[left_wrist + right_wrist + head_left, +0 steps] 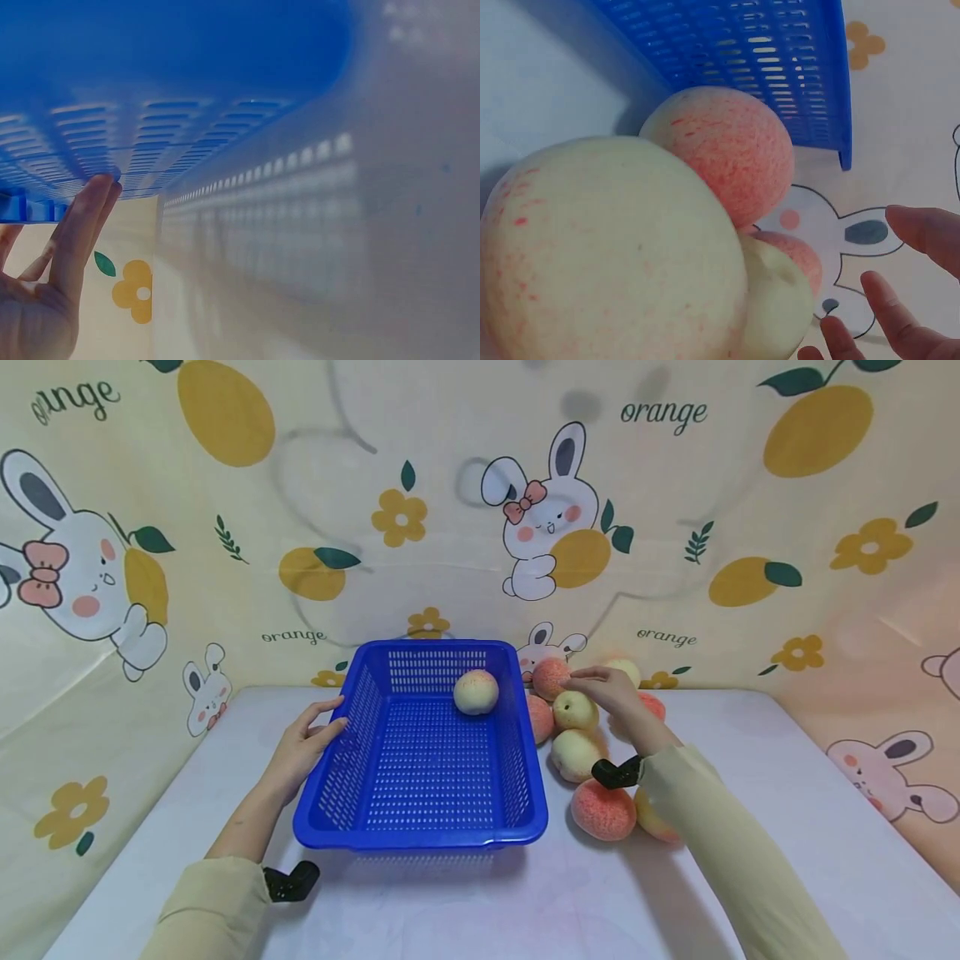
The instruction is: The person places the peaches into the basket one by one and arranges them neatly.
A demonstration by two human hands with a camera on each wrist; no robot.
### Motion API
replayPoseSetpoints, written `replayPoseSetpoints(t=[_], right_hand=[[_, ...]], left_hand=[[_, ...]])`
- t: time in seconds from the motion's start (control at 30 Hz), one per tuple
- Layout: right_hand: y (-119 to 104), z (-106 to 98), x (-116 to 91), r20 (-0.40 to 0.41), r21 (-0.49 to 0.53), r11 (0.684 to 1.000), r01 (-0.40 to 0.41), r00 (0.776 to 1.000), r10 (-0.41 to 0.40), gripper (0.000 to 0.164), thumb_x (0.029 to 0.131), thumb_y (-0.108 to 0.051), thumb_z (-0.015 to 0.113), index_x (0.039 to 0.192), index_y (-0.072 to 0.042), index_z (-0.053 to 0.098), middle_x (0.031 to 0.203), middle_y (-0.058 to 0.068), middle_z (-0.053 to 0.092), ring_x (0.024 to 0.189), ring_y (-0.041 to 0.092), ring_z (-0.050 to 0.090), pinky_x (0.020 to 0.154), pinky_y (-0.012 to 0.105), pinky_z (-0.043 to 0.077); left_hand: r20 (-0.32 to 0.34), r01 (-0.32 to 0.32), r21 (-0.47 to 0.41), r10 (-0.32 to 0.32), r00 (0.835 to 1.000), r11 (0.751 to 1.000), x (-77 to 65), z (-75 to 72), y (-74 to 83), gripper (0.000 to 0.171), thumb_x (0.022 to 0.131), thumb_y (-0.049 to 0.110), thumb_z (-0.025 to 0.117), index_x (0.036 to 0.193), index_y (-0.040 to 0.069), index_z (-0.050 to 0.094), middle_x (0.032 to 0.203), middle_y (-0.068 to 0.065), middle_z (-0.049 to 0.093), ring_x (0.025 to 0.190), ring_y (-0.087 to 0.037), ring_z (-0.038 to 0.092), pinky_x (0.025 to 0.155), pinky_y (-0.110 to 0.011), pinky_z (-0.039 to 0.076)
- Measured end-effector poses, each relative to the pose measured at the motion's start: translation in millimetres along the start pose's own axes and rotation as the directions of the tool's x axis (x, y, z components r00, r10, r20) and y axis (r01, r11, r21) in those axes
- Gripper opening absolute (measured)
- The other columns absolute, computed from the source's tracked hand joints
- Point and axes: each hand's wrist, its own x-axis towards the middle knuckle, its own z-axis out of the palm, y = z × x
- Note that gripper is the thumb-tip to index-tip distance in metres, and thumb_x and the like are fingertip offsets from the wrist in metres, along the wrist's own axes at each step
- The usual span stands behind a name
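A blue plastic basket (420, 841) with slotted walls stands on the table, a pale peach (476, 692) at the back right inside it. At its left rim is my left hand (296, 752); in the left wrist view the fingers (81, 225) look straight, reaching up to the basket's wall. My right hand (611, 697) hovers over the group of peaches right of the basket, fingertips right beside a red peach (551, 679). In the right wrist view its fingers (900, 319) are spread, with nothing between them. A large pale peach (615, 247) fills much of that view.
Several more peaches lie by the basket, among them a red one (603, 810) at the front, a yellowish one (656, 817) partly under the right sleeve, and a pale one (579, 756). Behind the white table (420, 918) hangs a cloth (450, 410) printed with rabbits and oranges.
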Motion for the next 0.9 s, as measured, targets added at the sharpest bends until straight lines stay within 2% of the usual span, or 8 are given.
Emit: replayPoseSetpoints(t=[0.13,0.3,0.5,0.6,0.73,0.9], right_hand=[[2,-1,1,0.03,0.012,0.999,-0.038,0.999,0.037,0.059,0.089,-0.032,0.065,0.138,-0.005,0.046,0.148,0.015,0.041,0.144,0.036,0.021,0.11,0.069,0.012],[6,-3,1,0.075,0.011,0.997,-0.074,0.995,0.073,0.065,0.091,-0.032,0.063,0.145,-0.006,0.038,0.154,0.018,0.029,0.145,0.039,0.014,0.112,0.066,0.011],[16,-5,6,0.058,-0.018,0.993,-0.114,0.992,0.115,0.077,0.089,-0.032,0.066,0.151,-0.01,0.027,0.159,0.018,0.017,0.144,0.039,0.018,0.112,0.062,0.021],[22,-7,9,0.079,0.007,0.993,-0.121,0.99,0.12,0.08,0.089,-0.028,0.067,0.153,-0.01,0.023,0.159,0.02,0.012,0.143,0.043,0.017,0.111,0.061,0.025],[28,-9,11,0.124,0.004,0.992,-0.129,0.984,0.127,0.078,0.091,-0.026,0.065,0.153,-0.008,0.02,0.157,0.024,0.013,0.14,0.047,0.022,0.11,0.054,0.033],[28,-9,11,0.15,-0.047,0.99,-0.133,0.979,0.139,0.077,0.091,-0.028,0.063,0.152,-0.007,0.022,0.155,0.024,0.021,0.132,0.044,0.036,0.106,0.05,0.039]], left_hand=[[-0.002,-0.002,0.0,0.002,1.0,1.0,-0.3,-0.6,0.1,0.057,0.101,0.04,0.046,0.151,0.02,0.029,0.129,-0.029,0.055,0.092,-0.018,0.067,0.07,-0.026,0.057],[-0.002,-0.009,-0.007,0.009,1.0,1.0,-0.7,-0.8,-0.5,0.057,0.101,0.04,0.046,0.151,0.02,0.029,0.129,-0.029,0.055,0.091,-0.017,0.067,0.069,-0.026,0.057],[0.003,-0.011,-0.026,0.011,1.0,1.0,-1.3,0.6,-0.5,0.057,0.101,0.039,0.046,0.151,0.019,0.029,0.128,-0.029,0.056,0.09,-0.017,0.068,0.068,-0.026,0.057],[0.0,-0.012,-0.028,0.012,1.0,1.0,-1.9,1.1,-0.3,0.057,0.101,0.038,0.046,0.151,0.019,0.029,0.128,-0.029,0.056,0.089,-0.017,0.068,0.068,-0.026,0.057],[-0.001,-0.01,-0.023,0.01,1.0,1.0,-1.9,1.8,-0.2,0.057,0.101,0.038,0.046,0.151,0.018,0.028,0.128,-0.03,0.055,0.09,-0.018,0.068,0.068,-0.027,0.058],[-0.005,0.001,-0.01,-0.001,1.0,1.0,-1.7,1.7,0.8,0.056,0.101,0.039,0.046,0.151,0.02,0.029,0.129,-0.029,0.055,0.091,-0.018,0.068,0.069,-0.028,0.058]])
